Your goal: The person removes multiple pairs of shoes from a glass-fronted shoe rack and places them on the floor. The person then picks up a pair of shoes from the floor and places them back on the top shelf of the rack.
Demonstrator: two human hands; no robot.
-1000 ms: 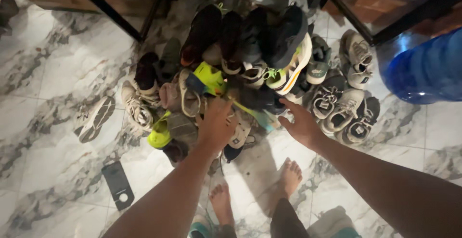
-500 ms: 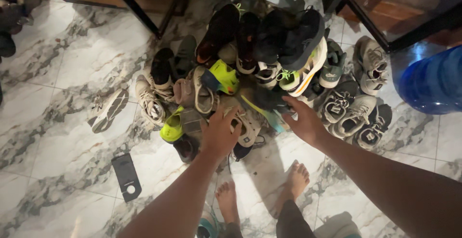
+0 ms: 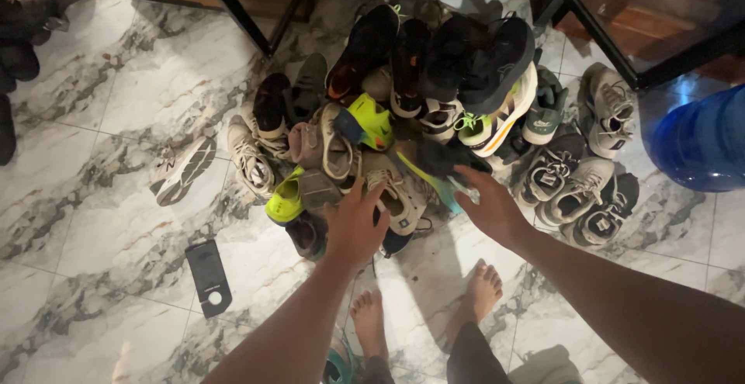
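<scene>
At the near edge of a heap of shoes (image 3: 434,97) on the marbled tile floor (image 3: 101,198), both of the person's arms reach in from below. The left hand (image 3: 353,225) hovers with fingers spread and loose, gripping nothing, just above a pale sneaker (image 3: 394,198) at its one o'clock. The right hand (image 3: 490,207) is likewise open, its fingertips near a dark shoe with a teal sole (image 3: 438,168) at its eleven o'clock; whether they touch it cannot be told. A likely trouble is that the shoes lie stacked and interlocked, so tugging one from low in the heap could topple the dark ones at twelve o'clock, or send them onto the bare feet (image 3: 423,306) below.
</scene>
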